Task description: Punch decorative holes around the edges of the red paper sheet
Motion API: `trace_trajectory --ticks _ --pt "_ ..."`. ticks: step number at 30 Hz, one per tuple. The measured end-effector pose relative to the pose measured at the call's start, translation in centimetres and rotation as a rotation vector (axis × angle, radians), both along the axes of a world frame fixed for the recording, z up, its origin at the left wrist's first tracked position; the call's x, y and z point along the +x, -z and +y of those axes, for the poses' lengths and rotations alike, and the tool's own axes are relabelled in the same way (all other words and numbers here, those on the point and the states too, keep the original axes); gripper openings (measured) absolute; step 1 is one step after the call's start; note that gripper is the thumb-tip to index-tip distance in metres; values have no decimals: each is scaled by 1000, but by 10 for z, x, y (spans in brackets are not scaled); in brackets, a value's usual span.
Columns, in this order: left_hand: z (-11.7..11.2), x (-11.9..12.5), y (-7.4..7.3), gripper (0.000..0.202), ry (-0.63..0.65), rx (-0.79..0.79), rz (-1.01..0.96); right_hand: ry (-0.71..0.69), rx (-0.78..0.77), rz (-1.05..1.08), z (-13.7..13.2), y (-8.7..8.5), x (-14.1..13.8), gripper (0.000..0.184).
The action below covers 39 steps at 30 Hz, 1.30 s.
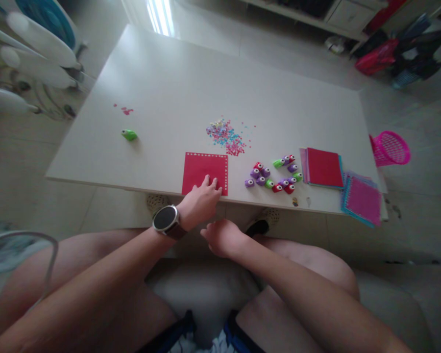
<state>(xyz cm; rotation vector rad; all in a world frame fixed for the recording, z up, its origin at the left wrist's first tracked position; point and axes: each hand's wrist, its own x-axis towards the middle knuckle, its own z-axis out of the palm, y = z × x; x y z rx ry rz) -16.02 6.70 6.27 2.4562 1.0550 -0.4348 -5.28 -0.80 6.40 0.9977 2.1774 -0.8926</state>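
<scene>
My left hand (201, 200), with a watch on its wrist, lies with its fingers stretched out on the near edge of a red paper square (202, 169) that has a row of punched holes along its top and right sides. My right hand (222, 236) hangs below the table edge, curled, its fingers hidden. Beside the red square lies a cluster of small purple, red and green paper punches (275, 176). A heap of pink and blue punched confetti (226, 135) lies behind the square.
The white table (169, 83) also carries a lone green punch (129, 134) at the left, a few pink scraps (127, 111), a red paper stack (323, 166) and a pink stack (363, 200) at the right edge. A pink basket (391, 147) stands on the floor.
</scene>
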Motion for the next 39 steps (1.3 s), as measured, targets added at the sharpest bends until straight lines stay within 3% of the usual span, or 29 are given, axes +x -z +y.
trace_trajectory --ticks 14,39 --pt "0 0 1 58 4 28 0 -23 -18 -25 2 -6 -2 30" --pt "-1 -1 4 57 -3 29 -6 -14 -33 -12 3 -1 0 31"
